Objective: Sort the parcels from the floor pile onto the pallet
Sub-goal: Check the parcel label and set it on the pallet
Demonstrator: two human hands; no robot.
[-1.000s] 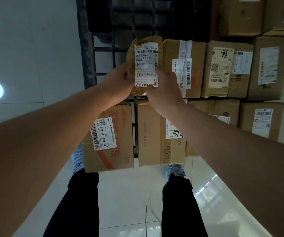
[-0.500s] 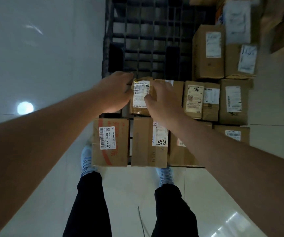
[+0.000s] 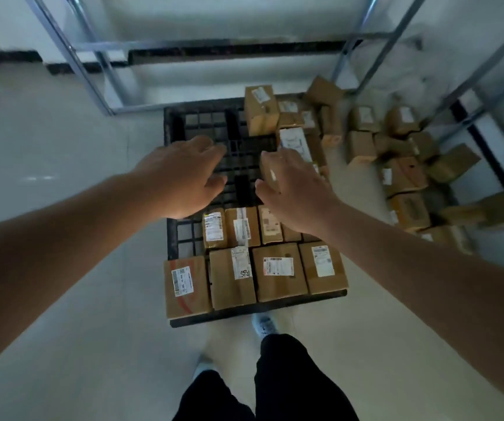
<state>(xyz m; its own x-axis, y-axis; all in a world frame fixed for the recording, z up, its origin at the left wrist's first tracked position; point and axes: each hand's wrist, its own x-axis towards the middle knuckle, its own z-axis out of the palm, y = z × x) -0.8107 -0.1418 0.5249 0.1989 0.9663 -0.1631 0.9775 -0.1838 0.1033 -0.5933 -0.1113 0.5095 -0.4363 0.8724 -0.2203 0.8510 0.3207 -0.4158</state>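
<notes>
A black grid pallet (image 3: 174, 238) lies on the floor in front of me. Brown cardboard parcels fill its near edge in two rows. The small parcel with a white label (image 3: 213, 227) lies at the left end of the second row. More parcels stand along the pallet's right side, with a taller box (image 3: 261, 112) at the far end. My left hand (image 3: 180, 177) and my right hand (image 3: 293, 189) hover above the pallet's bare middle with fingers spread, holding nothing. The floor pile of parcels (image 3: 402, 177) lies to the right of the pallet.
A metal rack frame (image 3: 92, 74) stands behind the pallet, and its legs run down on the right past the pile. Pale tiled floor (image 3: 62, 165) stretches to the left. My legs and shoes (image 3: 264, 325) are at the pallet's near edge.
Both hands let go of the small labelled parcel, which now lies in the second row. The hands lifted away, and the view tilted up to show the pile.
</notes>
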